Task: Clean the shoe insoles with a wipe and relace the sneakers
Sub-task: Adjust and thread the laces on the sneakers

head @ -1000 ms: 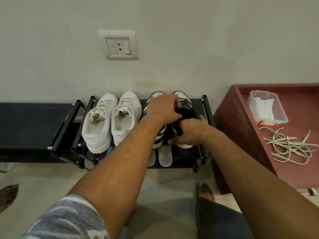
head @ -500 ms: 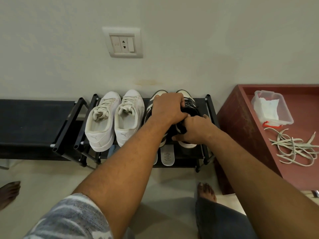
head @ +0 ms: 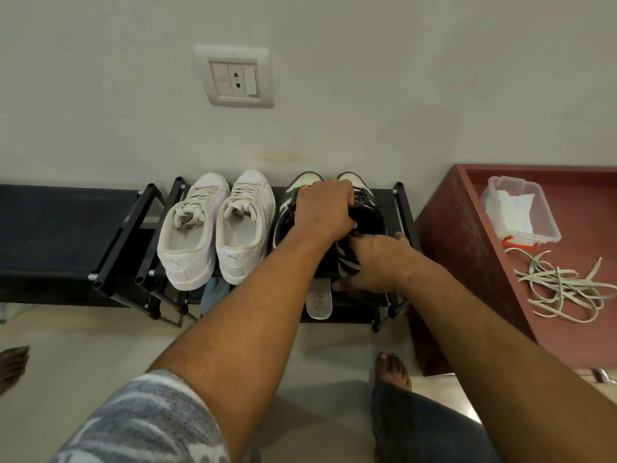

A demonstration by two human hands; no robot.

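Atop rack (head: 399, 208), striped sneaker (head: 347, 262): left grip (head: 325, 210) over collar, right grip (head: 379, 262) round heel.

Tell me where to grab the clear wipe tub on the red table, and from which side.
Take the clear tub from above, thumb and fingers across its two long walls, mid-length. It stands upright and looks open, rim free; the red clip and loose laces crowd its near end. The right hand, now on the black-and-white sneaker, is closer.
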